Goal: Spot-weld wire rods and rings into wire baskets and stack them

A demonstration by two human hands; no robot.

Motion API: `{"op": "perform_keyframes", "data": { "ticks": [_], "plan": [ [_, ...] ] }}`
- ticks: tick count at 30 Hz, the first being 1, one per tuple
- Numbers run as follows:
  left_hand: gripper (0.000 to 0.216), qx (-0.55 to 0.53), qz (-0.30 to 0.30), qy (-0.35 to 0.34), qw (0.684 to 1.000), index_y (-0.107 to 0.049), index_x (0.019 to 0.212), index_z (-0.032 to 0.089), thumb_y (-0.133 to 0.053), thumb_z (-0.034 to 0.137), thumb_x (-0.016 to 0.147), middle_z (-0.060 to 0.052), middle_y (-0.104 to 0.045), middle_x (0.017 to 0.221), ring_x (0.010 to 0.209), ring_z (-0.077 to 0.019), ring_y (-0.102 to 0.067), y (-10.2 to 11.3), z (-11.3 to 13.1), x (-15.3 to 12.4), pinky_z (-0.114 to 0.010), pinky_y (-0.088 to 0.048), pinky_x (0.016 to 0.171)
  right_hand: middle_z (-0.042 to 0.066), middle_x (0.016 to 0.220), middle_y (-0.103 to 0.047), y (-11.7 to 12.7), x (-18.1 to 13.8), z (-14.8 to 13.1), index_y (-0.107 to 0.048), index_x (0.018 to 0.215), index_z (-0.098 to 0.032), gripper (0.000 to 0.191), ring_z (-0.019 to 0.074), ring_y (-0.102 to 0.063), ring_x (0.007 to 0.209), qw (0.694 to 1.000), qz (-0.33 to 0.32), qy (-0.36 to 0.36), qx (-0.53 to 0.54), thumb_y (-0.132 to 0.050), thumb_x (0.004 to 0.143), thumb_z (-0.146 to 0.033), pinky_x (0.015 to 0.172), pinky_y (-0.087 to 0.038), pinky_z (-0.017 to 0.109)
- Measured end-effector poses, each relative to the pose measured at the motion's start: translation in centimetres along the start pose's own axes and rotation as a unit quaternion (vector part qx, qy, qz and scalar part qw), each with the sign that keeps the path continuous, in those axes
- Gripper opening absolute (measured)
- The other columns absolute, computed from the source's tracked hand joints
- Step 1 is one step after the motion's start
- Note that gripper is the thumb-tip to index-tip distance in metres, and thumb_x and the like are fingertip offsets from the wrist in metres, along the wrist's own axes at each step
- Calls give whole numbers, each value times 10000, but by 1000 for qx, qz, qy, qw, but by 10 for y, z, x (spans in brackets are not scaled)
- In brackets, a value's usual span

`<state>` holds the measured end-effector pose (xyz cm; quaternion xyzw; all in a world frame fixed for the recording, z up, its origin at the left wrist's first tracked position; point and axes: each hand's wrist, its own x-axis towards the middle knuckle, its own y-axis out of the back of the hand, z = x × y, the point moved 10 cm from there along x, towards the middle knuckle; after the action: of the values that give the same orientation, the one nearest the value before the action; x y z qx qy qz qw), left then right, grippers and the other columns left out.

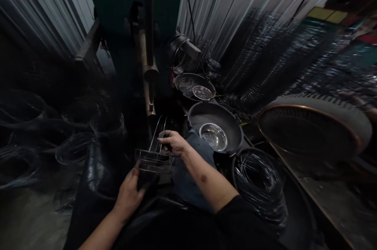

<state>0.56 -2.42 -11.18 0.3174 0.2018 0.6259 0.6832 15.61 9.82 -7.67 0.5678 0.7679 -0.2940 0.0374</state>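
A small wire frame (153,159) of thin metal rods lies in front of me at lower centre. My right hand (172,142) is closed on the rods near the frame's top right, where two long rods (157,134) stick up and away. My left hand (129,193) grips the frame's near left corner together with a dark piece I cannot make out. Both forearms reach in from the bottom edge.
A dark pan (216,122) holding a shiny steel bowl (213,136) sits right of my hands; another pan (194,83) with round wire pieces lies behind it. Coils of black wire (259,181) lie at lower right, a large round fan guard (312,128) at far right. Dark wire rings (76,147) pile at left.
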Motion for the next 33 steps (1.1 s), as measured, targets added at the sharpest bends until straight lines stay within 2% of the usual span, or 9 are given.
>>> {"op": "perform_keyframes", "data": {
  "ticks": [2, 5, 7, 9, 13, 17, 23, 30, 33],
  "plan": [
    [563, 49, -99, 7, 994, -482, 1306, 90, -513, 312, 789, -175, -481, 1381, 1282, -275, -453, -19, 6, -9, -409, -361, 1091, -55, 472, -565, 7, -4, 9, -595, 691, -150, 412, 60, -438, 329, 998, -22, -28, -42, -861, 398, -265, 318, -290, 168],
    [614, 129, -241, 42, 961, -440, 1346, 46, -478, 265, 774, -189, -531, 1319, 1221, -273, -505, -39, 12, -23, -388, -381, 1052, -45, 495, -583, 11, -9, 21, -613, 666, -138, 383, 60, -458, 355, 992, -48, -47, -103, -854, 389, -248, 340, -314, 169],
    [652, 177, -303, 63, 934, -382, 1386, 14, -451, 255, 784, -196, -568, 1261, 1160, -278, -544, -44, 16, -30, -388, -398, 1011, -50, 491, -581, 12, -11, 29, -615, 651, -138, 382, 71, -476, 369, 989, -47, -57, -129, -852, 372, -248, 353, -336, 176],
    [669, 209, -333, 72, 917, -346, 1405, -7, -427, 262, 799, -203, -586, 1224, 1125, -289, -557, -46, 21, -33, -394, -401, 985, -60, 481, -570, 10, -14, 35, -614, 648, -142, 388, 79, -481, 375, 985, -47, -64, -150, -853, 362, -251, 368, -353, 188],
    [676, 222, -340, 75, 911, -321, 1411, -41, -404, 290, 828, -219, -585, 1209, 1116, -291, -555, -45, 28, -32, -370, -396, 973, -54, 498, -578, 5, -17, 34, -628, 653, -140, 358, 80, -499, 421, 976, -31, -44, -211, -860, 427, -295, 434, -377, 202],
    [688, 230, -341, 74, 909, -307, 1411, -57, -416, 281, 822, -237, -579, 1202, 1106, -309, -556, -46, 27, -32, -379, -403, 961, -24, 516, -590, 4, -18, 24, -617, 591, -136, 337, 82, -485, 457, 953, 36, -15, -302, -831, 534, -389, 450, -344, 212],
    [667, 207, -341, 69, 914, -335, 1426, 16, -440, 235, 805, -217, -579, 1219, 1103, -315, -567, -51, 28, -31, -391, -415, 957, -62, 452, -501, 2, -18, 16, -557, 507, -153, 356, 72, -435, 470, 915, 111, 5, -388, -826, 523, -386, 471, -291, 219],
    [722, 164, -335, 73, 925, -309, 1444, 23, -488, 201, 767, -253, -563, 1242, 1114, -356, -566, -55, 25, -31, -445, -434, 929, -50, 478, -505, 7, -19, 14, -580, 515, -169, 325, 89, -456, 517, 855, 171, 11, -489, -801, 556, -404, 486, -280, 230],
    [692, 124, -332, 74, 932, -392, 1415, 65, -501, 177, 741, -234, -591, 1216, 1101, -354, -580, -51, 26, -30, -453, -441, 919, -53, 480, -496, 5, -20, 15, -558, 519, -164, 351, 83, -450, 506, 870, 146, 28, -470, -804, 560, -412, 486, -304, 219]
  ]
}}
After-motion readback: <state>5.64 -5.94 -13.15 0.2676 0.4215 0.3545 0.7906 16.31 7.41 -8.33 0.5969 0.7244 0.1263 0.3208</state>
